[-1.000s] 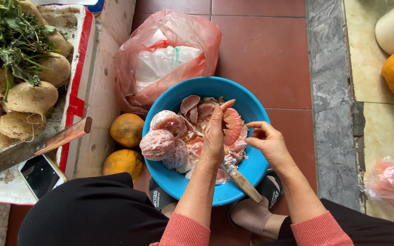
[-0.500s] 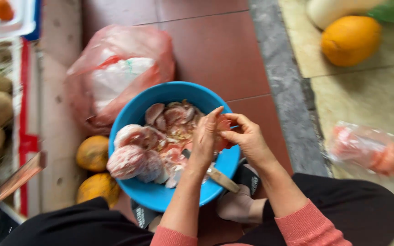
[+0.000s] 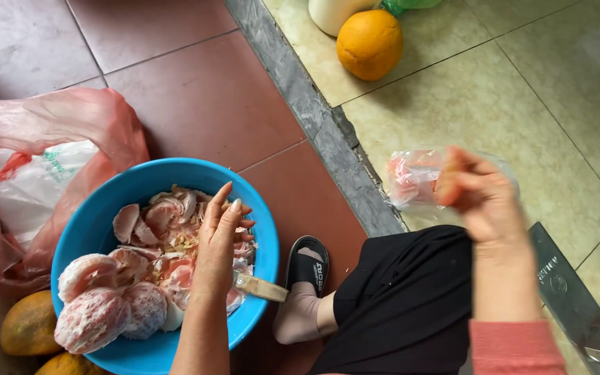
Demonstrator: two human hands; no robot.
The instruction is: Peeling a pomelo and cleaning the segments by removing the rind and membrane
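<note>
Fingers of the left hand (image 3: 218, 239) lie straight and close together, palm down, resting on the peeled pink fruit segments (image 3: 164, 229) heaped in a blue plastic bowl (image 3: 105, 208); the hand grips nothing that can be seen. Just under its wrist, a pale wooden handle (image 3: 261, 287) sticks out over the bowl's right rim, its other end hidden beneath the hand and fruit. Two large peeled fruit halves (image 3: 102, 305), pale pink and pithy, sit at the near-left side of the bowl.

Well to the right, the right hand (image 3: 484, 198) is raised and blurred, fingers curled together round a small orange-pink piece; whether it pinches the piece or cups it cannot be told. It hovers just in front of a clear plastic bag (image 3: 414, 177) with pink contents, which lies on the pale green tiled floor (image 3: 508, 97) beyond a grey stone sill (image 3: 300, 90).

Between the hands are the person's black trousers (image 3: 411, 305) and a foot in a grey sock and black sandal (image 3: 307, 267), planted on the red tiled floor (image 3: 203, 90) beside the bowl. Left of the bowl slumps a pink plastic bag (image 3: 50, 132) with a white bag inside. Two yellow-green whole fruits (image 3: 29, 323) lie at the lower left edge, touching the bowl. Farther off, an orange round fruit (image 3: 369, 43) rests on the green tiles beside a pale rounded object (image 3: 328, 14).
</note>
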